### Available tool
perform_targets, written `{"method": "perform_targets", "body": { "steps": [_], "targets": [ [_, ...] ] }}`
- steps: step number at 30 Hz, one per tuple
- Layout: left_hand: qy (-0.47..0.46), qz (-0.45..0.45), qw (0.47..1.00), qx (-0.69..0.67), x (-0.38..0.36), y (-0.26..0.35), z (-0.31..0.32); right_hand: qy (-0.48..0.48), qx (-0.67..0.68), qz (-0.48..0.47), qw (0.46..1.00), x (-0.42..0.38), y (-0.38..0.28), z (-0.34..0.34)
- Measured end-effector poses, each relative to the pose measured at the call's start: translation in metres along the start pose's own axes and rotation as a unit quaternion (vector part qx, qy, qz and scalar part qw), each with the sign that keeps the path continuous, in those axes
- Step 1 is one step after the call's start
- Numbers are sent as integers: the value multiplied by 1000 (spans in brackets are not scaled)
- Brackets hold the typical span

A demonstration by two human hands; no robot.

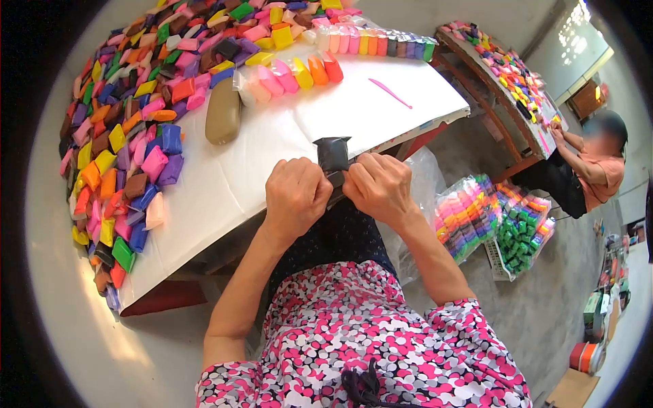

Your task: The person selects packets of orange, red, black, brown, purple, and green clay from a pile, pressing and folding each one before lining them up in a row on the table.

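Observation:
My left hand [296,197] and my right hand [379,187] are side by side at the near edge of the table, both closed, with thumbs turned in. Between them is a small black packet [333,155] with a crimped top edge, its lower corners at my fingers. What lies inside each fist is hidden. Just beyond, on the white tabletop [272,160], lies a brown oblong case [224,112]. Farther back is a clear sleeve holding a row of pink, yellow, orange and red packets [303,73]. A pink plastic modelling tool [390,93] rests to the right.
A big heap of colourful packets [146,102] covers the table's left and back. Behind the row lies a longer filled sleeve [377,42]. On the floor at right are bagged packets [466,217] and a white basket [500,262]. Another person [588,163] works at a second table [476,81].

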State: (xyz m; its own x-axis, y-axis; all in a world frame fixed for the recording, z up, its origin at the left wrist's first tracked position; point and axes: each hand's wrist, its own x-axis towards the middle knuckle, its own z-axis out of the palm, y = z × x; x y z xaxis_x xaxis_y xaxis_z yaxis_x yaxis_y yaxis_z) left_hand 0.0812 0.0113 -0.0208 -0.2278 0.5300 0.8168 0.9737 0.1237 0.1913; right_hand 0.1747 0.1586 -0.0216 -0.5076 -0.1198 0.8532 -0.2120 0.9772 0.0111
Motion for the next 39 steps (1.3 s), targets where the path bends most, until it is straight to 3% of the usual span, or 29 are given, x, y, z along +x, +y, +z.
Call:
{"method": "perform_targets", "body": {
  "steps": [8,10,14,18,24,27,30,39],
  "targets": [
    [16,10,1000,-4,-10,7,-1,27,-17,-47,998,-19,1,5],
    [-22,-139,982,-129,-5,16,-15,35,-23,-58,997,-17,4,1],
    [-64,-368,856,-356,13,17,-38,25,-25,-87,996,-19,5,-9],
    [-161,-379,825,-387,28,6,-48,28,-22,-113,993,-14,2,-14],
    [-165,-338,804,-461,29,1,-43,15,-10,-126,992,-14,1,-20],
    [-217,-373,759,-487,35,-2,-50,9,-1,-134,991,-12,0,-23],
    [-191,-395,731,-523,32,-4,-50,4,7,-137,991,-12,-1,-25],
    [-155,-429,734,-503,24,-4,-41,-15,11,-124,992,-19,-2,-36]
  ]
}}
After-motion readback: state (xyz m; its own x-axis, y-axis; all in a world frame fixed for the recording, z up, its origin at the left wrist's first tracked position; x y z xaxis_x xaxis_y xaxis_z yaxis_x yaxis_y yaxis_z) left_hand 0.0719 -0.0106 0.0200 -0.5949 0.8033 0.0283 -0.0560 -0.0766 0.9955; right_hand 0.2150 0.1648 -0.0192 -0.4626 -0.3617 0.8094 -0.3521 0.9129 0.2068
